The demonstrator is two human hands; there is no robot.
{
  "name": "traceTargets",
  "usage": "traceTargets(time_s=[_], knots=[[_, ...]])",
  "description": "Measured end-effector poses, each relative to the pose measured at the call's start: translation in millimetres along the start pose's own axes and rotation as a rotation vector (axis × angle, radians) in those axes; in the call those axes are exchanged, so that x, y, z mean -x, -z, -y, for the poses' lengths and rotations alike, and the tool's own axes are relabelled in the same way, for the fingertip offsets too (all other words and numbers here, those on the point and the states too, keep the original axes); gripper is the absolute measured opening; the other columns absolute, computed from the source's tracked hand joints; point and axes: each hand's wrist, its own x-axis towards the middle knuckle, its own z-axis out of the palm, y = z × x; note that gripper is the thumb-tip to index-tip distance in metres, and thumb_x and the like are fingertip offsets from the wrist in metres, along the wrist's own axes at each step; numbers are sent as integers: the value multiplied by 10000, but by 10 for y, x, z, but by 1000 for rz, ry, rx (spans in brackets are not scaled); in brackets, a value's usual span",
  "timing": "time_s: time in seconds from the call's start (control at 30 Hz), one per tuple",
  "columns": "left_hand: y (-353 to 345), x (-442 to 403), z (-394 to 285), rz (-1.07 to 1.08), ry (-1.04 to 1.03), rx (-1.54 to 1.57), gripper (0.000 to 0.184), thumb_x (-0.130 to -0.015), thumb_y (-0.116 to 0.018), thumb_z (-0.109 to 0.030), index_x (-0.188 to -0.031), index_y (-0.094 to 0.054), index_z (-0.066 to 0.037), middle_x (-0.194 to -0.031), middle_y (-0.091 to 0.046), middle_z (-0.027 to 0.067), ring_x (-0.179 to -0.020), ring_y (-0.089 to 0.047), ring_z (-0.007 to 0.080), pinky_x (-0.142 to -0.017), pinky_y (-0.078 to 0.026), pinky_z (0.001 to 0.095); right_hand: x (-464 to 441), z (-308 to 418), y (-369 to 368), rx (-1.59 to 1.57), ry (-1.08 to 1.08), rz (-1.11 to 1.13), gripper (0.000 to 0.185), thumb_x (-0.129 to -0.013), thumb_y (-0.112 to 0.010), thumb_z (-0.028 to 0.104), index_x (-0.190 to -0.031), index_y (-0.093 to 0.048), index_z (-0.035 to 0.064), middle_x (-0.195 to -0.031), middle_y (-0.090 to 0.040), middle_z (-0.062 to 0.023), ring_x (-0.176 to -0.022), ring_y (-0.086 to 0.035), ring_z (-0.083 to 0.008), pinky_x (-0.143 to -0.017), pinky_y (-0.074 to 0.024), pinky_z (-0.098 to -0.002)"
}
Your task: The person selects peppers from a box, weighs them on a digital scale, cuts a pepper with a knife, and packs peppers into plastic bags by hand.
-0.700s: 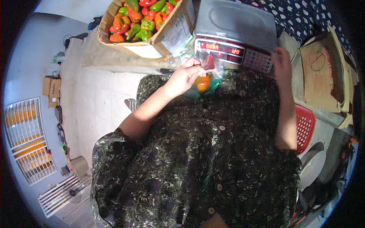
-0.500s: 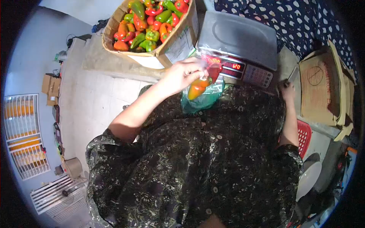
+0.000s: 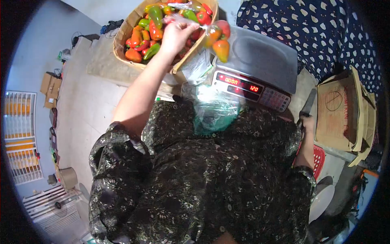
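My left hand (image 3: 176,37) is closed on the gathered neck of a clear plastic bag of peppers (image 3: 221,49), with several orange and red ones inside. The hand is over the near-right part of a cardboard box (image 3: 178,65) full of red, green and orange peppers (image 3: 155,30). The bagged peppers hang beside the box, over the left edge of a digital scale (image 3: 264,53) with lit red digits. At the far right, my right hand (image 3: 308,123) grips a knife (image 3: 310,102) by its handle, blade pointing away from me.
Clear and green plastic bags (image 3: 215,116) lie across my lap below the scale. To the right stands an open cardboard carton (image 3: 337,116), with a red plastic basket (image 3: 319,162) nearer me. Dark patterned cloth (image 3: 308,32) hangs behind the scale.
My left hand has moved forward and left from in front of the scale, carrying the bagged peppers up beside the box. The knife in my right hand now shows more plainly, its blade raised.
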Motion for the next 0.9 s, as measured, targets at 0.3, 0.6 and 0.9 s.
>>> traceTargets(time_s=[0.3, 0.6, 0.9], knots=[[-264, 250, -282, -154, -275, -133, 243, -816, -572, -263, -809, -638, -29, -706, -624, 148, -658, -630, 261, -637, -481, 363, 1551, 2332, 1339, -773, 136, 117, 350, -844, -623, 200, -1129, -554, 7, -904, -641, -71, -777, -587, -114, -654, -448, -243], [-288, 131, -127, -184, -167, -85, 241, -762, -578, -245, -677, -579, -20, -650, -591, 190, -628, -608, 330, -620, -475, 415, 2535, 4419, 445, -672, 466, 385, 334, -859, -539, 162, -1127, -488, -31, -927, -631, -171, -766, -631, -202, -639, -492, -302], [-277, 120, -129, -178, -65, -103, 245, -737, -575, -267, -667, -605, -34, -679, -618, 185, -675, -624, 336, -646, -487, 417, 2608, 4787, 171, -665, 695, 195, 494, -825, -532, 109, -1275, -395, -42, -981, -607, -252, -842, -640, -320, -756, -500, -385]])
